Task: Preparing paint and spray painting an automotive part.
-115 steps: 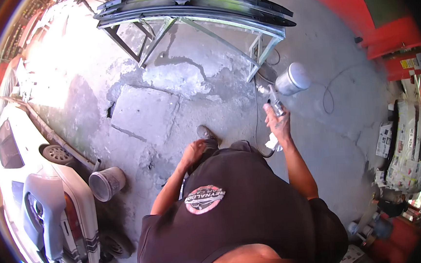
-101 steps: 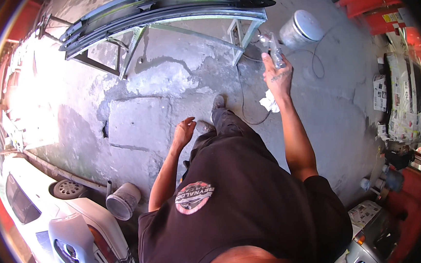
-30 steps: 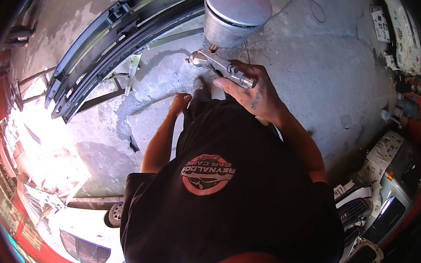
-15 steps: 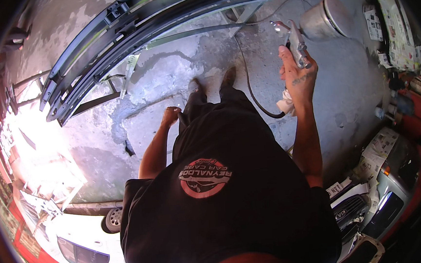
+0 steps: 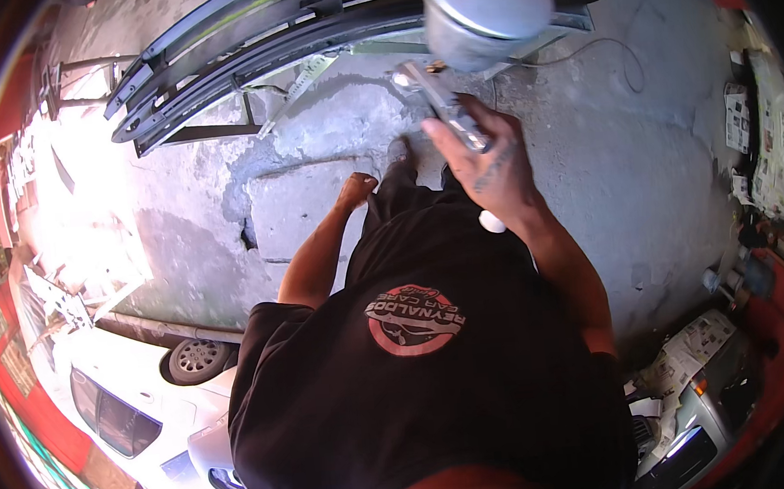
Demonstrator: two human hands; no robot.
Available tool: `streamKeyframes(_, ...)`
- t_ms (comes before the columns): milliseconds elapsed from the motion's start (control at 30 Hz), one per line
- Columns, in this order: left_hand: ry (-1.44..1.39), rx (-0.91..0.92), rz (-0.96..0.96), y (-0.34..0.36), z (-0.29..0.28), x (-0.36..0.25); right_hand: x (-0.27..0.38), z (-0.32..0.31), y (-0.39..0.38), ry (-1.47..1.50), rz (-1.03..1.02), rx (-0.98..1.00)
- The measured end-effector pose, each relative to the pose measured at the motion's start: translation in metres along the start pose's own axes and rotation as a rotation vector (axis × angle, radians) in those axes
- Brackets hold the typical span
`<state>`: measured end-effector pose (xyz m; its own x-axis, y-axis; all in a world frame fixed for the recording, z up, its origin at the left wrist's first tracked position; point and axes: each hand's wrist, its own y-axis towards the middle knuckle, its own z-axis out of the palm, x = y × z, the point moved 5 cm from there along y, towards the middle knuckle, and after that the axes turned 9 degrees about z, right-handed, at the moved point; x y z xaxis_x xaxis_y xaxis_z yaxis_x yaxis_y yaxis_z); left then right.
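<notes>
Across the concrete floor (image 5: pixel 191 231), long dark curved parts (image 5: pixel 340 25) are resting on a metal stand (image 5: pixel 298 92) ahead of the person. The spray gun (image 5: pixel 446 104), its silver cup (image 5: pixel 489 10) overlapping the parts in view, is hanging in midair, the right grip (image 5: pixel 500 164) clamping its handle. The left grip (image 5: pixel 356 191) is curling beside the left thigh; whether its fingers are meeting, I cannot tell.

The right hand (image 5: pixel 496 172) is raised, fingers (image 5: pixel 494 121) curled in a grip and forearm (image 5: pixel 575 266) angling back from them, while the left hand (image 5: pixel 358 190) hangs to their left, its finger pose unclear.
</notes>
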<state>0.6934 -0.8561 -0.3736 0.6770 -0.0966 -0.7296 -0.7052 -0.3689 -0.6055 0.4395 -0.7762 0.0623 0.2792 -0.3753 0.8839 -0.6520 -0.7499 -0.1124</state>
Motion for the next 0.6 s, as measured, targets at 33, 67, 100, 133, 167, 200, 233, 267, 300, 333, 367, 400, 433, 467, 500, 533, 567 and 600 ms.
streamKeyframes(33,-0.003,-0.007,0.002,-0.001,-0.001,0.002,0.006,0.009,0.001,0.01,-0.016,0.038)
streamKeyframes(67,0.029,0.033,-0.013,-0.002,0.0,0.007,0.01,0.019,0.004,0.033,-0.012,0.098)
streamKeyframes(100,0.064,0.078,-0.033,-0.002,0.001,0.012,0.016,0.027,0.005,0.027,-0.042,0.121)
streamKeyframes(133,0.061,0.073,-0.027,-0.003,0.002,0.017,0.021,0.033,0.007,-0.005,-0.062,0.142)
streamKeyframes(167,0.057,0.044,0.038,-0.005,0.003,0.02,0.025,0.034,0.008,0.019,-0.072,0.144)
streamKeyframes(200,0.061,0.031,0.081,-0.007,0.004,0.024,0.025,0.039,0.008,0.099,-0.014,0.25)
streamKeyframes(233,0.048,0.018,0.104,-0.009,0.004,0.028,0.025,0.043,0.007,0.185,0.027,0.349)
streamKeyframes(267,0.093,0.041,0.111,-0.009,0.006,0.032,0.024,0.041,0.007,0.173,0.047,0.351)
streamKeyframes(300,0.153,0.08,0.11,-0.008,0.007,0.035,0.021,0.037,0.007,0.112,0.062,0.325)
streamKeyframes(333,0.136,0.067,0.123,-0.006,0.005,0.036,0.019,0.031,0.006,0.069,0.051,0.296)
streamKeyframes(367,0.183,0.104,0.118,-0.004,0.005,0.036,0.015,0.025,0.007,0.034,0.028,0.212)
streamKeyframes(400,0.244,0.158,0.088,-0.001,0.006,0.037,0.006,0.018,0.007,0.074,0.105,0.209)
streamKeyframes(433,0.23,0.147,0.122,0.002,0.005,0.033,-0.001,0.008,0.007,0.068,0.117,0.153)
streamKeyframes(467,0.213,0.152,0.077,0.003,0.003,0.033,-0.009,-0.002,0.007,0.059,0.125,0.095)
streamKeyframes(500,0.217,0.163,0.032,0.005,0.002,0.033,-0.021,-0.013,0.005,0.097,0.223,0.023)
streamKeyframes(533,0.196,0.162,0.041,0.009,0.001,0.029,-0.027,-0.025,0.005,-0.039,0.185,-0.035)
streamKeyframes(567,0.173,0.16,0.002,0.012,0.0,0.028,-0.033,-0.038,0.005,-0.003,0.157,-0.114)
streamKeyframes(600,0.161,0.158,-0.043,0.015,-0.001,0.028,-0.045,-0.052,0.001,0.036,0.283,-0.199)
